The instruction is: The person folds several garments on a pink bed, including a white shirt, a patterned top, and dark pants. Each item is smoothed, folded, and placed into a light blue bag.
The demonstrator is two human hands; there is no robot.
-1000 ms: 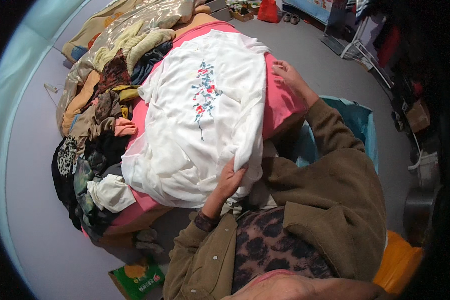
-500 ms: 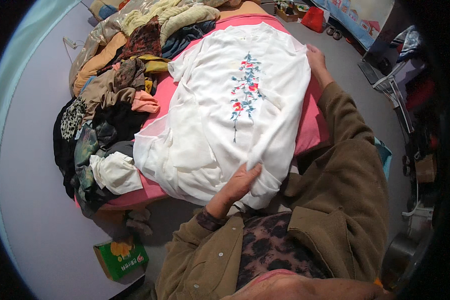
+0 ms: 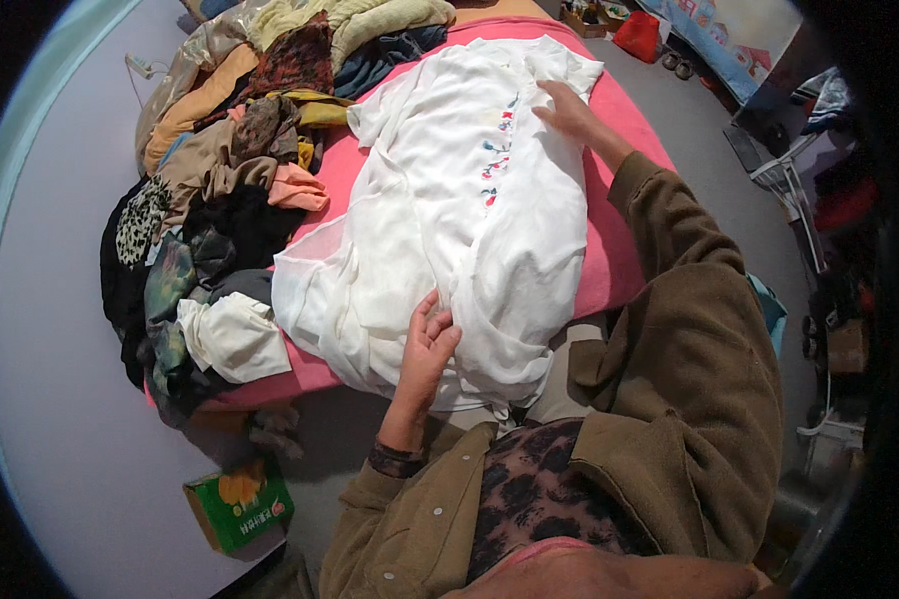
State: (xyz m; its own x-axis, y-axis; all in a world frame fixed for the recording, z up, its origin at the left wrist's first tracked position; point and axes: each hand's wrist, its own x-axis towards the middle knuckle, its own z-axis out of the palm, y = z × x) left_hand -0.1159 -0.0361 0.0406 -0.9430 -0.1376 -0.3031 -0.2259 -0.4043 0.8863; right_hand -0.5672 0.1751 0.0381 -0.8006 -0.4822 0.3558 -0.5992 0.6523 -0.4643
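Left hand (image 3: 429,347) over white shirt (image 3: 454,225), lower part, fingers released. Right hand (image 3: 572,113) at upper part; cannot tell if fingers grasp. Pink cloth (image 3: 614,250) beneath, clothes pile (image 3: 215,175) left.

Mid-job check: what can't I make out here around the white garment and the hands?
Floral print: head view, partly hidden by a fold of the white garment.
Right hand: head view, too small to tell whether it pinches the garment.
Blue container: head view, mostly hidden by the brown coat.
Pale yellow knit: head view, cut off by the upper edge.
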